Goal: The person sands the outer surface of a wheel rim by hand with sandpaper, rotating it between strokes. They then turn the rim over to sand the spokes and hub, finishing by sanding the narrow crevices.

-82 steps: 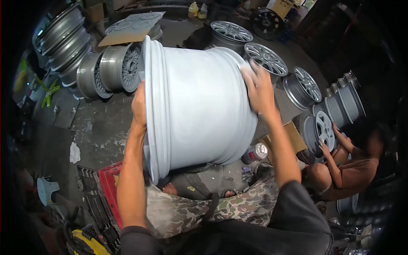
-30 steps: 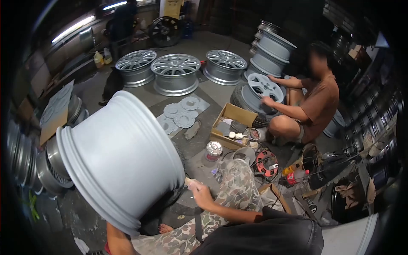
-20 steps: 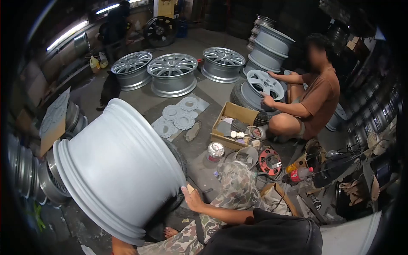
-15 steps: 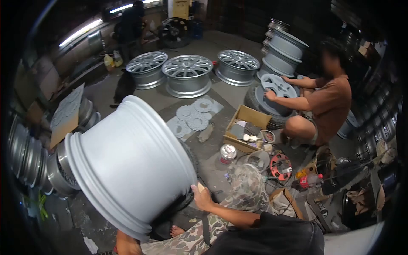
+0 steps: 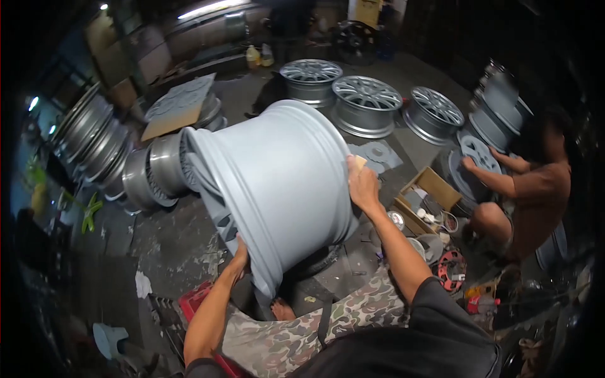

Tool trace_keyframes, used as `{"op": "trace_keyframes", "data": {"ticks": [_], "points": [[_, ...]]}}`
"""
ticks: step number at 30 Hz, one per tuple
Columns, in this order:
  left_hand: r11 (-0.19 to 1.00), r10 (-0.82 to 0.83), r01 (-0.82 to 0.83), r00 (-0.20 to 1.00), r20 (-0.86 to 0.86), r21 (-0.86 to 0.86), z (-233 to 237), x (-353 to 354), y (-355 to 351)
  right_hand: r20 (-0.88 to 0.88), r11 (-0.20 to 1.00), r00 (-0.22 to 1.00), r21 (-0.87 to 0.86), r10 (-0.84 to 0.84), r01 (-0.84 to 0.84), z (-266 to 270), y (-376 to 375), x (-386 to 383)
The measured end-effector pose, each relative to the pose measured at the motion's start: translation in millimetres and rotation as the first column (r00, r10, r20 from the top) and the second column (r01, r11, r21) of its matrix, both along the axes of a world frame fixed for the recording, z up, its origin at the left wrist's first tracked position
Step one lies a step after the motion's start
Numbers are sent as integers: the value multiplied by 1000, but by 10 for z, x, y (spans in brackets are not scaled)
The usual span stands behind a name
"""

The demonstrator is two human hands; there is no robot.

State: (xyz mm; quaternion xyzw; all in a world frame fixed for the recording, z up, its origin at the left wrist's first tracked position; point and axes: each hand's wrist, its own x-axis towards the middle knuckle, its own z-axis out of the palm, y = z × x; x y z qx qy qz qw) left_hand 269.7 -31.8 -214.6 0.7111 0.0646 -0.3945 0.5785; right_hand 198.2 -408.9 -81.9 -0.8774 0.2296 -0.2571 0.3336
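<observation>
A large grey-coated wheel rim is tilted in front of me, its wide barrel facing up. My left hand grips its near left edge by the spoked face, the fingers partly hidden behind the lip. At the far right lip is my right hand, closed on the edge with a small tan piece, like folded sandpaper, between thumb and fingers. Part of a dark tire shows beneath the rim.
Three silver spoked rims stand on the floor beyond. Stacked rims line the left. At right a co-worker squats, hands on a grey wheel. A cardboard box of supplies and a red reel lie nearby.
My view has swung left, so the surroundings sit further right. The rim has turned and tilted in my hands; my left hand, mostly hidden before, now shows at its near edge.
</observation>
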Motion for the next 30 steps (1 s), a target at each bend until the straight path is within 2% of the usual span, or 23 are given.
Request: {"op": "trace_keyframes", "data": {"ticks": [2, 3, 4, 5, 7, 8, 10, 11, 12, 14, 15, 17, 18, 19, 20, 21, 22, 23, 24, 26, 27, 28, 30], "points": [[1000, 9, -9, 1000, -24, 14, 120, -73, -19, 11, 1000, 1000, -3, 10, -10, 65, 58, 73], [1000, 14, -13, 999, -35, 25, 173, -104, -23, 291, 992, 955, -127, 59, -22, 32, 137, 15], [999, 16, -14, 999, -41, 40, 217, -124, -24, 536, 970, 833, -241, 133, 1, -28, 214, -68], [998, 15, -13, 999, -38, 60, 239, -108, -6, 538, 970, 831, -244, 144, -9, -64, 301, -216], [996, 25, -22, 999, -30, 86, 166, 1, 91, 431, 819, 901, -535, 53, 208, -11, 479, -506], [967, -155, 123, 980, 129, 224, -31, 222, 199, 432, 821, 900, -534, 58, 203, 67, 526, -512], [786, -534, 311, 776, 335, 534, -19, 456, 268, 438, 773, 834, -634, 335, 22, 165, 609, -515], [720, -565, 147, 690, 452, 678, -49, 473, 300, 435, 788, 815, -614, 383, -43, 216, 638, -375], [725, -558, 141, 694, 455, 674, 376, 378, 254, 433, 784, 812, -618, 391, -48, 274, 665, -170], [822, -283, -105, 778, 561, 560, 1176, 252, 171, 432, 851, 809, -502, 398, -151, 436, 711, 359], [823, -261, -126, 782, 566, 554, 1285, 267, 143, 406, 842, 814, -511, 415, -175, 590, 716, 657], [902, 81, -382, 607, 791, 201, 1411, 254, 125, 310, 828, 831, -486, 462, -279, 883, 788, 1248], [899, 79, -386, 608, 790, 207, 1410, 257, 107, 241, 821, 837, -449, 492, -353, 947, 878, 1445], [892, 177, -451, 408, 896, 29, 1401, 296, 72, 247, 821, 834, -448, 493, -353, 962, 1022, 1534], [869, 270, -469, 186, 945, -156, 1412, 314, 36, 209, 870, 866, -314, 454, -381, 972, 1175, 1610], [871, 309, -448, 179, 934, -203, 1471, 282, -1, 163, 904, 894, -173, 417, -390, 979, 1278, 1645], [873, 308, -444, 177, 935, -203, 1522, 253, -31, 215, 875, 851, -183, 480, -447, 1031, 1426, 1309], [879, 325, -407, 126, 937, -250, 1568, 223, -61, 338, 822, 752, -299, 566, -484, 992, 1539, 934], [883, 343, -366, 76, 936, -294, 1610, 196, -95, 388, 759, 676, -498, 627, -419, 746, 1546, 677], [901, 348, -304, 80, 934, -309, 1719, 113, -140, 333, 705, 666, -571, 668, -421, 266, 1524, -42], [915, 350, -247, 87, 933, -320, 1755, 70, -146, 242, 623, 625, -592, 742, -511, 195, 1387, -388], [913, 352, -253, 89, 932, -320, 1781, 38, -148, 238, 620, 622, -591, 746, -516, 97, 1196, -358], [924, 380, -133, 237, 894, -358, 1790, -42, -213, 290, 657, 700, -677, 653, -332, -118, 864, -174]]}}
